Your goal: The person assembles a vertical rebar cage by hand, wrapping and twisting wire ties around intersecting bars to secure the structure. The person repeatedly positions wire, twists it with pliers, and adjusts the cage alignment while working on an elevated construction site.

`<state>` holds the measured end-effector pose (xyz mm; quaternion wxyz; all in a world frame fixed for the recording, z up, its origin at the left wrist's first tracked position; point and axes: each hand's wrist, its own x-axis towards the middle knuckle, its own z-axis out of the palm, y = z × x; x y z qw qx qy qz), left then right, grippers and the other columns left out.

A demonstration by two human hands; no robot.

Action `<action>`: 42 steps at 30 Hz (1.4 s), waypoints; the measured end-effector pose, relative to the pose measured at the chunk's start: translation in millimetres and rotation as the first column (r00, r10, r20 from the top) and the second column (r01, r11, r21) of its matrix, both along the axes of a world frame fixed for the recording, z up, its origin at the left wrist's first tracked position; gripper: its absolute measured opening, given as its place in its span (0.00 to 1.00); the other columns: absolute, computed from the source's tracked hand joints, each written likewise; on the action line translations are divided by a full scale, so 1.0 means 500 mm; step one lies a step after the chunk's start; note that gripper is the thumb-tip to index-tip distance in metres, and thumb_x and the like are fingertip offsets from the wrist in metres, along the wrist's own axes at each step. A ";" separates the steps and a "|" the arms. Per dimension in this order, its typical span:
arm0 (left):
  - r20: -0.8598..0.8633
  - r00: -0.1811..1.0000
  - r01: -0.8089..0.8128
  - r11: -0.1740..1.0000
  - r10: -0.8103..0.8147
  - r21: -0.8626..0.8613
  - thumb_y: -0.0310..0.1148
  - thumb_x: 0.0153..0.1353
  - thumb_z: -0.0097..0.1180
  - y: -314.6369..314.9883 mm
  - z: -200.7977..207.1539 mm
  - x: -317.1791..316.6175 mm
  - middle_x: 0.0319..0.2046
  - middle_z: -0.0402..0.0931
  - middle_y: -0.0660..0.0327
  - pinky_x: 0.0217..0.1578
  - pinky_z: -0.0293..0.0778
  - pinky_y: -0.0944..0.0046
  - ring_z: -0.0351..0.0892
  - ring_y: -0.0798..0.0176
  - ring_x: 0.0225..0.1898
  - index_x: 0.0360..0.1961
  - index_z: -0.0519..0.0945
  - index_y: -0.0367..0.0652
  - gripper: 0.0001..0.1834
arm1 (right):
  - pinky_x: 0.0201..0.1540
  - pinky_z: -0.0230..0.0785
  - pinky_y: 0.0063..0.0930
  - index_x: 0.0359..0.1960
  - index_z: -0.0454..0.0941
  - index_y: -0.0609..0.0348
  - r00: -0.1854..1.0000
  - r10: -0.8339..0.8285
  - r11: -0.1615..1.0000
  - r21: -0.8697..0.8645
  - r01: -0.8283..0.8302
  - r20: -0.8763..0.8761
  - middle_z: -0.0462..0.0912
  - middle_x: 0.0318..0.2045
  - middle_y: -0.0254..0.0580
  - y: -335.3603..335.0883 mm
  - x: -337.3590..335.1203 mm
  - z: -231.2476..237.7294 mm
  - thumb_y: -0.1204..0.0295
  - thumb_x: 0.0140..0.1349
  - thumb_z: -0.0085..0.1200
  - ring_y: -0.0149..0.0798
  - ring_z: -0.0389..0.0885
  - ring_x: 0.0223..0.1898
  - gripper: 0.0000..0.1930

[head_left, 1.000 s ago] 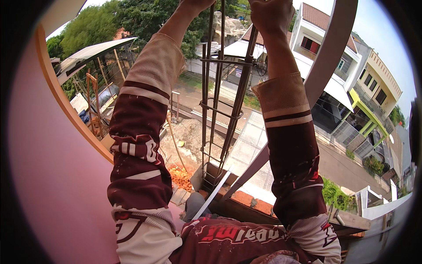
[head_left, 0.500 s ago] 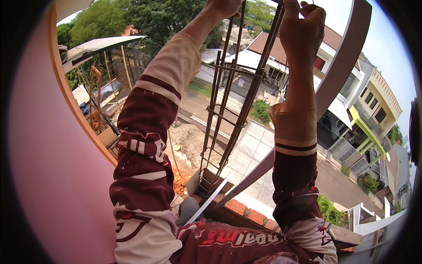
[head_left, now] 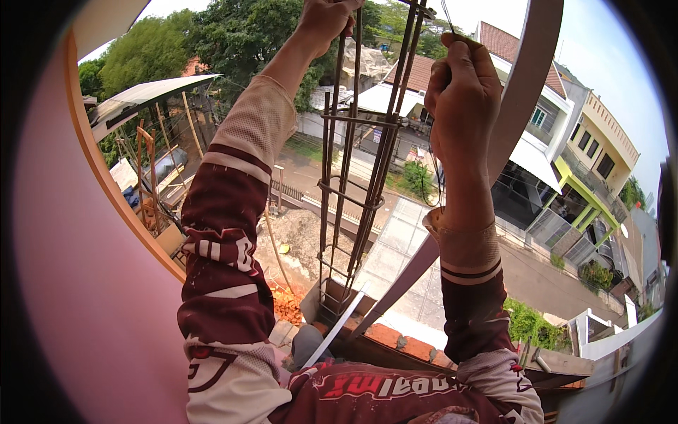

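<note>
Lowered from the top edge since a second ago, both hands now show whole on the rebar cage [head_left: 353, 191], upright at centre: left hand [head_left: 321, 25] at 12 o'clock clamped on a bar, right hand [head_left: 459, 99] at 1 o'clock, fingers pinching thin wire [head_left: 446, 14]. Four ties visible in place; the topmost unfinished.

We wear a long-sleeved maroon jersey with white bands and black trim, pale mesh cuffs [head_left: 258, 116] near the wrists, and white lettering across the chest panel, while our left hand [head_left: 326, 20] and right hand [head_left: 462, 92] are bare.
</note>
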<state>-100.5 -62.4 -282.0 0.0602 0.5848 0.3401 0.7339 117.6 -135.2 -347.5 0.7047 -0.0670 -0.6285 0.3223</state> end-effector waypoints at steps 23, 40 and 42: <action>-0.037 0.999 -0.001 0.994 -0.003 -0.112 0.34 0.64 0.56 -0.017 -0.026 -0.025 0.30 0.79 0.61 0.32 0.78 0.63 0.80 0.65 0.30 0.43 0.79 0.40 0.11 | 0.22 0.51 0.16 0.31 0.65 0.55 0.990 0.140 0.934 -0.334 -0.129 0.009 0.64 0.21 0.23 0.035 -0.032 -0.284 0.62 0.70 0.53 0.18 0.58 0.22 0.14; -0.193 0.981 -0.085 0.908 0.004 -0.410 0.58 0.56 0.65 -0.087 -0.193 -0.033 0.41 0.83 0.55 0.46 0.74 0.65 0.80 0.64 0.45 0.47 0.81 0.35 0.34 | 0.17 0.57 0.13 0.50 0.76 0.69 0.899 0.403 0.831 -0.481 -0.281 0.171 0.82 0.35 0.41 0.001 -0.063 -0.247 0.63 0.74 0.45 0.18 0.66 0.18 0.18; -0.093 0.994 0.014 0.923 -0.053 -0.384 0.52 0.57 0.67 -0.102 -0.242 -0.025 0.43 0.81 0.50 0.49 0.75 0.64 0.79 0.61 0.48 0.51 0.77 0.30 0.34 | 0.19 0.59 0.13 0.52 0.75 0.70 0.938 0.316 0.869 -0.440 -0.227 0.141 0.82 0.37 0.42 0.009 -0.083 -0.275 0.64 0.74 0.46 0.18 0.67 0.19 0.18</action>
